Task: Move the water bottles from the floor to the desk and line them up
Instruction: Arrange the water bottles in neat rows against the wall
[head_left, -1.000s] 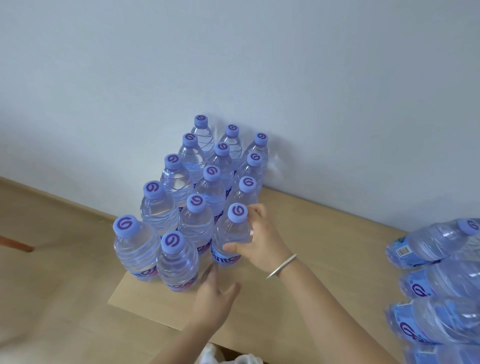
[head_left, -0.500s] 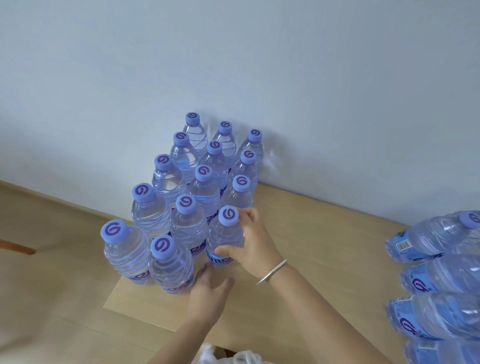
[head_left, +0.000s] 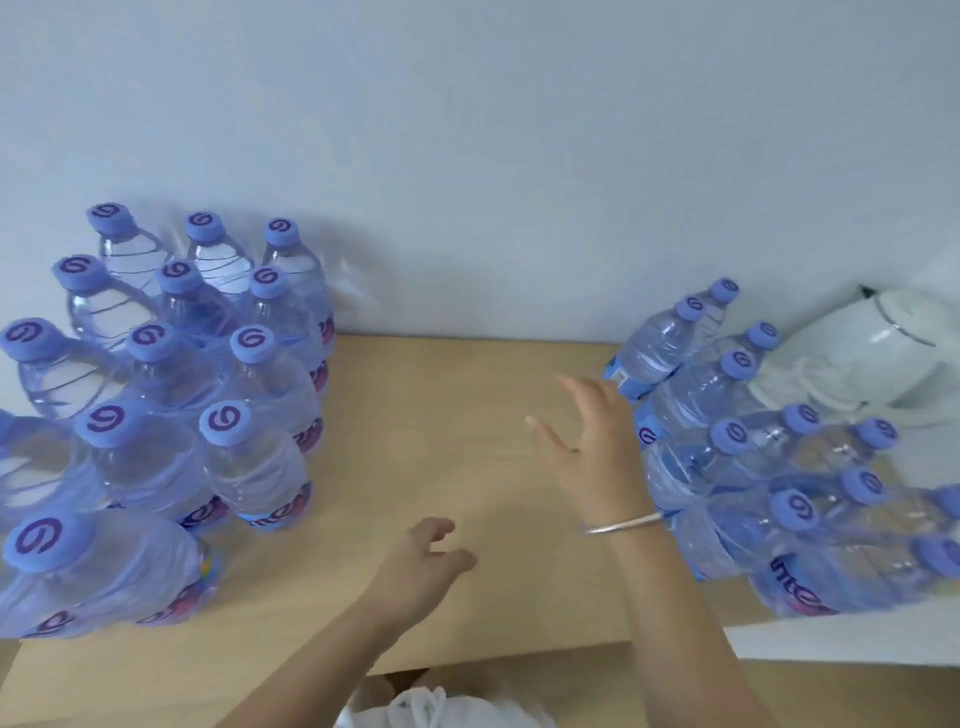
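Observation:
Several clear water bottles with purple caps stand in three rows on the left part of the light wooden desk (head_left: 447, 415); the nearest one of the right row (head_left: 254, 467) stands by itself. A second group of bottles (head_left: 727, 467) stands on the desk's right part. My right hand (head_left: 587, 436), wearing a silver bangle, hovers over the desk with fingers spread, close to the right group and holding nothing. My left hand (head_left: 421, 561) hangs over the desk's front middle, fingers loosely curled, holding nothing.
A white kettle (head_left: 883, 353) stands at the back right against the pale wall. The desk's front edge (head_left: 467, 660) runs below my arms, with a white bag (head_left: 426, 706) beneath it. Bare desk lies between the two bottle groups.
My right hand let go of the front bottle in the left group and swung right toward the other group. My left hand moved right too. The view turned right.

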